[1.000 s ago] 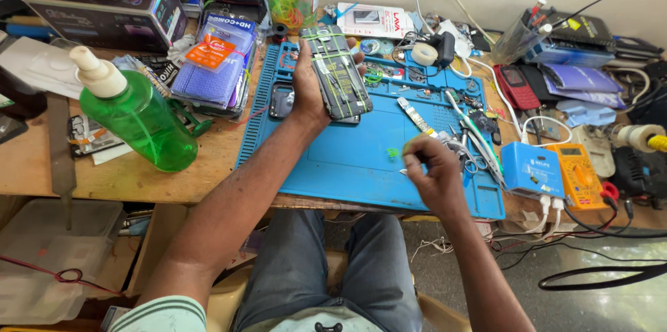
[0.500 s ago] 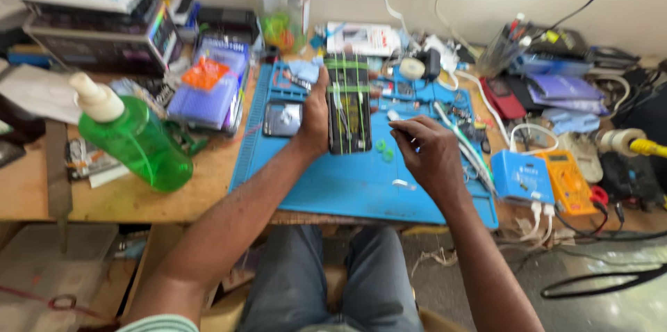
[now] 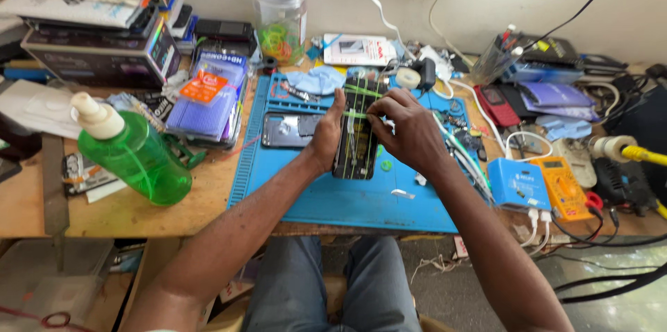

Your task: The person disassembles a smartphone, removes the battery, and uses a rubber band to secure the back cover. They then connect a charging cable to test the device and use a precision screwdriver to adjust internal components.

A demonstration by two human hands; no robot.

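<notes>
A black smartphone (image 3: 356, 144) wrapped in several green rubber bands lies lengthwise on a blue work mat (image 3: 347, 196). My left hand (image 3: 326, 134) grips its left edge, thumb on top. My right hand (image 3: 406, 127) rests on the phone's right side and pinches one of the green bands near its upper half. A second dark phone (image 3: 288, 130) lies flat on the mat just left of my left hand.
A green plastic bottle (image 3: 132, 158) with a white nozzle stands at the left. A clear jar (image 3: 279, 15) with coloured bands sits at the back. Tweezers and small tools (image 3: 462, 151), a blue box (image 3: 517, 184) and an orange multimeter (image 3: 563, 189) lie at the right, among cables.
My right hand moved from the mat's right side up to the phone and took hold of a band. The phone came down flatter on the mat.
</notes>
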